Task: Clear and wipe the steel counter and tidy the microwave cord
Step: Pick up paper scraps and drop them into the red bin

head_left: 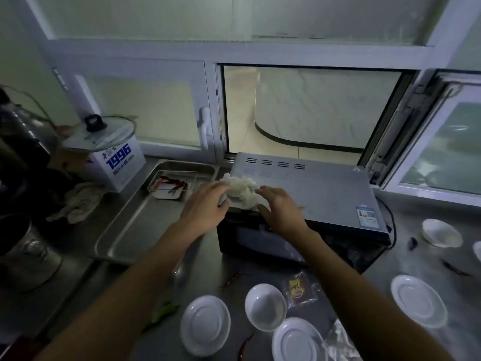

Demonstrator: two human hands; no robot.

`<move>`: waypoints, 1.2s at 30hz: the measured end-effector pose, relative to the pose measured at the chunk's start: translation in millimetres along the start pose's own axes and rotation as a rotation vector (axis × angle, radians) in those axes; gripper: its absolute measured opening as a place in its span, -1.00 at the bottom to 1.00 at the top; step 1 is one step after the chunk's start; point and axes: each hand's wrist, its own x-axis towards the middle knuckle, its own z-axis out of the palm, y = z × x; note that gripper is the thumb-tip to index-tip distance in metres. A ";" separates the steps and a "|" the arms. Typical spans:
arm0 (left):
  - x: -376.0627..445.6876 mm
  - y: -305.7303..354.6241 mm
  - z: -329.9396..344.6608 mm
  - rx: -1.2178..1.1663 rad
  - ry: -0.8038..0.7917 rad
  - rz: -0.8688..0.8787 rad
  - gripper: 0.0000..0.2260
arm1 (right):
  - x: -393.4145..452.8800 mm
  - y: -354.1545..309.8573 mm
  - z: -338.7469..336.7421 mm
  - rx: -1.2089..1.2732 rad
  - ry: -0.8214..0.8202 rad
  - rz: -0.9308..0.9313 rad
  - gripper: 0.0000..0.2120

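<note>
Two hands on a crumpled white cloth (240, 190) at the microwave (312, 194) top's front-left corner: left hand (205, 207) and right hand (282, 211) fingers curled into it. Bunch it firmly before wiping. Steel counter (166, 246) is cluttered: tray (125, 230), white plates (205, 325), snack packet (299, 289), chillies (246, 342). Cord (391, 225) trails off the microwave's right side.

Dim, soft-focus view; window daylight, edges bowed by wide-angle lens.
</note>
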 end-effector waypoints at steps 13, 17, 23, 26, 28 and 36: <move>75.6 -33.5 29.2 0.066 -0.161 0.130 -0.58 | 40.1 -0.8 41.9 -0.103 0.005 0.036 -0.64; 87.2 -40.5 33.3 0.109 -0.202 0.184 -0.56 | 46.3 -6.2 47.8 -0.161 0.009 0.045 -0.69; 94.3 -51.2 37.9 -0.002 -0.098 0.244 -0.74 | 52.7 -10.6 57.8 -0.168 0.045 0.095 -0.73; 95.6 -57.5 38.2 -0.095 -0.064 0.242 -0.84 | 54.3 -12.8 60.1 -0.161 0.054 0.122 -0.78; 95.0 -59.9 37.3 -0.153 -0.061 0.253 -0.86 | 54.1 -14.0 61.1 -0.170 0.073 0.139 -0.83; 91.5 -65.3 33.3 -0.239 -0.070 0.296 -0.87 | 49.1 -23.0 59.6 -0.178 0.203 0.193 -0.91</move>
